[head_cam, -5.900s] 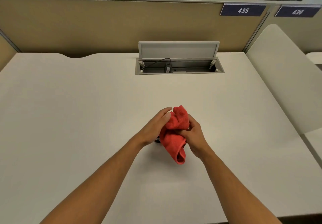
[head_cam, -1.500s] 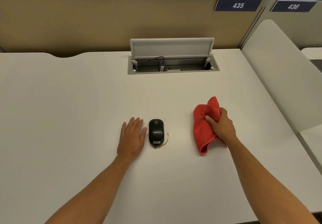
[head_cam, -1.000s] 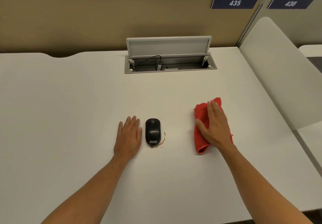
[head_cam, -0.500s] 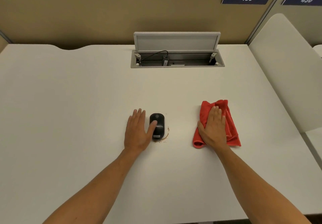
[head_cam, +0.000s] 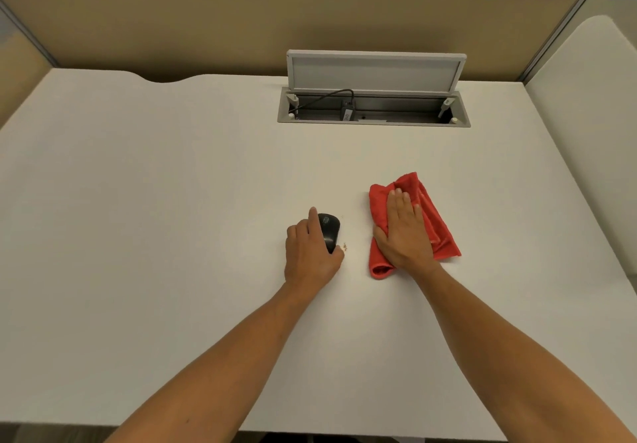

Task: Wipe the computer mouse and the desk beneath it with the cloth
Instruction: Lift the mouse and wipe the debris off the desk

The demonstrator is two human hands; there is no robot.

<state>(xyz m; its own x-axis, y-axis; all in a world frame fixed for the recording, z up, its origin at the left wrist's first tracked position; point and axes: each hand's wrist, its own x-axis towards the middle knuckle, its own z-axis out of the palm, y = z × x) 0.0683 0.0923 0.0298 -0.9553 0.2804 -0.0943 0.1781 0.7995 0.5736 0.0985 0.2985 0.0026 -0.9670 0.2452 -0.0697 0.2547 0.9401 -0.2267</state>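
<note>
1. Left hand (head_cam: 312, 253): curled over the black mouse (head_cam: 330, 230) from the left and near side, fingers closed around its body; the mouse appears to rest on the tabletop (head_cam: 155, 218), though whether it is just lifted cannot be told.
2. Right hand (head_cam: 405, 232): laid flat, fingers spread, palm pressing down on the red cloth (head_cam: 436, 222); it pins the cloth rather than gripping it.
3. Cloth: loosely folded, lying on the tabletop to the right of the mouse and near it, not touching it.
4. Brown specks (head_cam: 345, 246): a small patch of residue on the tabletop just beside the mouse's near right edge, touching or nearly touching the left thumb.
5. Cable box (head_cam: 374, 108): recessed at the far side, lid (head_cam: 375, 72) raised, well apart from the work.
6. Progress (judgement): the cloth is not on the mouse at this moment, so whether the mouse has been wiped cannot be told. The visible specks suggest the tabletop beneath it is not yet cleaned.
7. Remaining (judgement): move the mouse aside or lift it, pass the cloth over the soiled patch, then set the mouse back.
</note>
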